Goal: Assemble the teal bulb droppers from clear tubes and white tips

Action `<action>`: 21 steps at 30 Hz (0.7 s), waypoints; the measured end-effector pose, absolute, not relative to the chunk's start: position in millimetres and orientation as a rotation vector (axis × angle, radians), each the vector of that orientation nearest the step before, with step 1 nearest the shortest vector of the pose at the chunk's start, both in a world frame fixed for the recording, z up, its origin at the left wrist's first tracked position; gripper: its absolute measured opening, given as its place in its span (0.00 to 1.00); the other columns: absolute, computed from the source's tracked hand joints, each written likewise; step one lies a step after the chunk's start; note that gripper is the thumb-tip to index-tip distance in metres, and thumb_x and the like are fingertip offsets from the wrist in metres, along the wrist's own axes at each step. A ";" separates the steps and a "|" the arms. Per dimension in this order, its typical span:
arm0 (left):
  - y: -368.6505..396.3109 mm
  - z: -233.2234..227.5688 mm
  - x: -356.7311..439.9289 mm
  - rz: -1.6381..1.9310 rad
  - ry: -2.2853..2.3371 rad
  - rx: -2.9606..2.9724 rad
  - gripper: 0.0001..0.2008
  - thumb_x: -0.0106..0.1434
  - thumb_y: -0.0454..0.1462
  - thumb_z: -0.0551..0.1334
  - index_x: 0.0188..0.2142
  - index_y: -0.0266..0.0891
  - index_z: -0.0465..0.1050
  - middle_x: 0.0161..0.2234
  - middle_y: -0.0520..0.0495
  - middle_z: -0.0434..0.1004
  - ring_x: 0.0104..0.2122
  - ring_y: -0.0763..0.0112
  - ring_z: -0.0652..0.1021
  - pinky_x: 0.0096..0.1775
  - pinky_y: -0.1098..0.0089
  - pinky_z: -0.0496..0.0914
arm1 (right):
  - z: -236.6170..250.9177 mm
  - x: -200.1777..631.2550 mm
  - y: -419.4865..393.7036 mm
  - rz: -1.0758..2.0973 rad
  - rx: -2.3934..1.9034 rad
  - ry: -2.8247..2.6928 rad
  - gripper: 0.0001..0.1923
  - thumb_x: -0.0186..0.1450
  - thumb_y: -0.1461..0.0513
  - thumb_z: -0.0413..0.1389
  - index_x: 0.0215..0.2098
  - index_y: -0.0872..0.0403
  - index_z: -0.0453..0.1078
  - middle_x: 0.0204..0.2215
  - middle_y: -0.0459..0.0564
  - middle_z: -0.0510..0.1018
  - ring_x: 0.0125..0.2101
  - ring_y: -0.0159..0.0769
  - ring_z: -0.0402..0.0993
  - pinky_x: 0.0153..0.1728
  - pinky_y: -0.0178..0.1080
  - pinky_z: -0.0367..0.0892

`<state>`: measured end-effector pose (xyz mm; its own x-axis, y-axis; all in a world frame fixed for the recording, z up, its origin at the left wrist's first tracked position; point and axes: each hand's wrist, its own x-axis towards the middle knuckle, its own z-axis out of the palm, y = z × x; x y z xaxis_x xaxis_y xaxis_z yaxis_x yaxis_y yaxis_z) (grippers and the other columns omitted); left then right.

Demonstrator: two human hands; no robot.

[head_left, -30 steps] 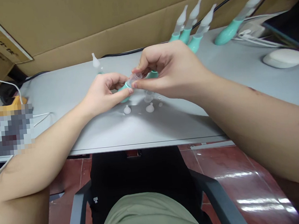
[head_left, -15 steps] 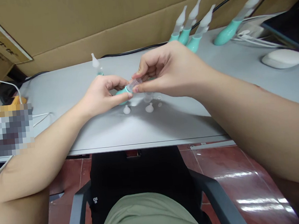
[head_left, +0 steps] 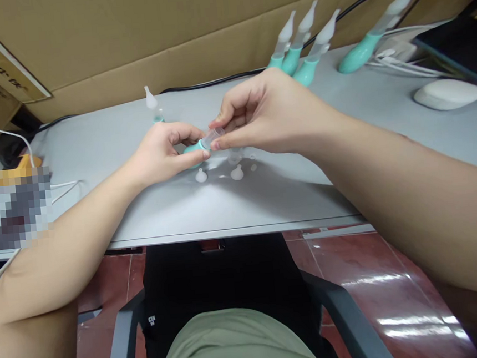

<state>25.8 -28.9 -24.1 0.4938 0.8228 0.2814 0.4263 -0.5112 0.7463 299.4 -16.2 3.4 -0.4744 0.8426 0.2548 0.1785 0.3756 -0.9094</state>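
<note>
Over the grey table, my left hand (head_left: pixel 165 152) is closed around a teal squeeze bulb (head_left: pixel 194 147), its thumb along the near side. A clear plastic tube (head_left: pixel 213 137) sits at the bulb's mouth, tilted up to the right. My right hand (head_left: pixel 258 116) pinches this tube between thumb and fingers; its other fingers are curled and partly hidden. Below the hands, two small white funnel-shaped tips (head_left: pixel 201 175) stand on the table. Small clear parts (head_left: pixel 235 156) lie near them, partly under my right hand's shadow.
Several assembled teal nasal aspirators with white tips (head_left: pixel 306 70) stand at the back right, and another aspirator (head_left: pixel 151 103) at the back left. A white mouse-like object (head_left: pixel 448 94) and cables are at the right. A cardboard wall (head_left: pixel 167 35) closes off the table's back.
Both hands keep nearly the same grip on the bulb and tube. The whole view has shifted very slightly; nothing has been let go.
</note>
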 end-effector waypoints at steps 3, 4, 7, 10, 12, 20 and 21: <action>-28.7 -23.8 26.2 0.847 1.017 2.141 0.15 0.68 0.47 0.80 0.46 0.38 0.92 0.44 0.41 0.94 0.43 0.63 0.85 0.45 0.61 0.77 | 2.4 299.5 -13.3 1.129 -0.903 -1.914 0.16 0.61 0.71 0.84 0.30 0.48 0.86 0.36 0.49 0.93 0.39 0.43 0.90 0.42 0.45 0.86; -28.2 -24.0 26.4 0.847 1.015 2.142 0.15 0.68 0.47 0.80 0.45 0.38 0.92 0.44 0.41 0.94 0.42 0.63 0.84 0.45 0.61 0.77 | 1.1 298.9 -12.0 1.125 -0.893 -1.923 0.16 0.61 0.71 0.83 0.30 0.48 0.86 0.36 0.48 0.93 0.38 0.43 0.89 0.41 0.45 0.85; -26.2 -25.2 26.8 0.857 1.020 2.114 0.16 0.69 0.49 0.79 0.45 0.38 0.92 0.42 0.41 0.92 0.40 0.64 0.83 0.44 0.61 0.77 | -5.2 295.6 -8.5 1.072 -0.824 -1.922 0.18 0.59 0.70 0.84 0.28 0.47 0.83 0.35 0.48 0.92 0.37 0.44 0.89 0.41 0.47 0.86; -24.5 -26.3 26.0 0.881 1.039 2.065 0.18 0.68 0.50 0.80 0.48 0.38 0.94 0.43 0.40 0.93 0.42 0.63 0.84 0.45 0.61 0.78 | -11.2 292.4 -7.2 1.001 -0.775 -1.921 0.19 0.58 0.67 0.84 0.27 0.47 0.80 0.35 0.50 0.91 0.38 0.46 0.88 0.42 0.50 0.87; -23.4 -26.6 25.4 0.888 1.042 2.077 0.19 0.66 0.49 0.81 0.49 0.38 0.94 0.44 0.40 0.94 0.43 0.61 0.85 0.46 0.61 0.79 | -13.0 291.6 -7.4 0.980 -0.759 -1.937 0.19 0.59 0.64 0.85 0.29 0.46 0.80 0.36 0.51 0.92 0.38 0.47 0.87 0.43 0.52 0.87; -8.9 -32.3 21.1 1.098 0.941 2.211 0.22 0.76 0.56 0.80 0.55 0.44 0.92 0.44 0.42 0.89 0.39 0.64 0.79 0.43 0.60 0.77 | -5.0 296.3 -17.9 0.510 -0.766 -2.072 0.13 0.70 0.56 0.79 0.48 0.43 0.83 0.55 0.57 0.93 0.50 0.55 0.87 0.56 0.58 0.84; -7.3 -32.6 19.9 1.115 0.951 2.195 0.24 0.76 0.58 0.80 0.57 0.44 0.92 0.45 0.42 0.89 0.39 0.63 0.80 0.44 0.59 0.79 | -4.9 296.7 -19.3 0.435 -0.742 -2.106 0.11 0.72 0.55 0.77 0.48 0.43 0.84 0.53 0.57 0.93 0.51 0.56 0.87 0.57 0.57 0.83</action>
<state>19.9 -7.3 -32.6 0.4215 0.7658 0.4856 0.3589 -0.6327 0.6862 296.7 -19.3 -4.9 -0.4723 0.6433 0.6026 0.3522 0.7644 -0.5401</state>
